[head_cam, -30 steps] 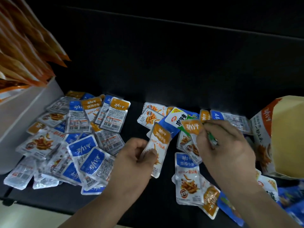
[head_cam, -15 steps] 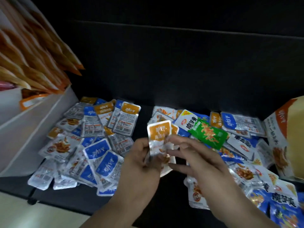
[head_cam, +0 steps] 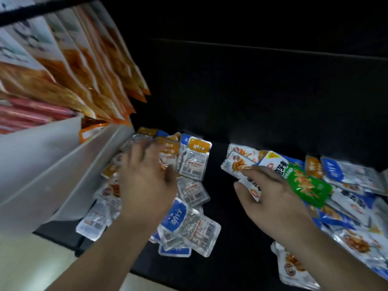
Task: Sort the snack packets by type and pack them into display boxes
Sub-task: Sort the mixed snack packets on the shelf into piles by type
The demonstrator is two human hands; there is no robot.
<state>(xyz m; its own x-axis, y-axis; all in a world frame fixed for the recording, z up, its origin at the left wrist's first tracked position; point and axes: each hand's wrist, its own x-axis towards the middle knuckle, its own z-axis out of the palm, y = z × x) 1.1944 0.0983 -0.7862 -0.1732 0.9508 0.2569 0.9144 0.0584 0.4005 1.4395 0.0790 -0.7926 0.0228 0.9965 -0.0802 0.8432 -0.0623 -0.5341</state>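
Reaching over the left pile of packets, the left hand is blurred, its fingers spread above orange-topped and blue-topped packs; whether it pinches one I cannot tell. The right hand lies at the near edge of the right pile, fingers straight on a silver packet, thumb splayed left, curled round nothing. A green packet lies just beside its fingers. Both piles sit on a black shelf, a bare strip between them. A white bin beside the left pile holds big orange bags.
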